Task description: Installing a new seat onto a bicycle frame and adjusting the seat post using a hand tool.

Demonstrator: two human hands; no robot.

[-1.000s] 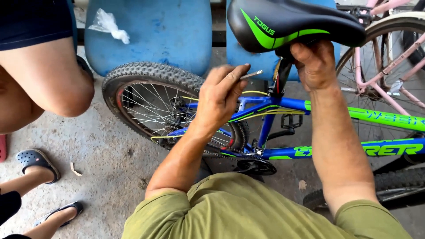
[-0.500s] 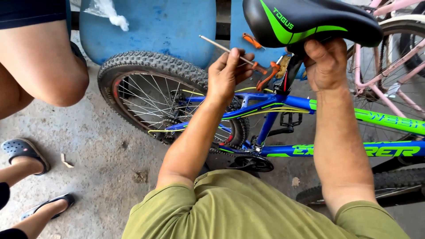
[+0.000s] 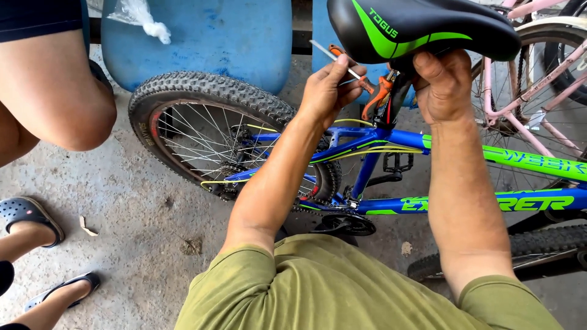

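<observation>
A blue and green bicycle (image 3: 391,143) stands sideways before me, its knobby rear wheel (image 3: 220,140) at left. My left hand (image 3: 330,91) pinches a thin metal rod-like tool (image 3: 333,58) with an orange handle, just left of the seat post. My right hand (image 3: 446,85) grips the seat post right under the black and green saddle (image 3: 416,27). An orange quick-release lever (image 3: 378,98) sticks out at the seat clamp between my hands.
Two blue barrels (image 3: 226,36) stand behind the wheel, with a crumpled plastic bag (image 3: 143,15) on one. A pink bicycle (image 3: 538,79) leans at right. Another person's bent knee (image 3: 61,91) and sandalled feet (image 3: 27,214) are at left on the concrete floor.
My left hand rose from the frame toward the seat post, bringing the thin tool up with it. My right hand stayed under the saddle. The view shifted slightly down and closer.
</observation>
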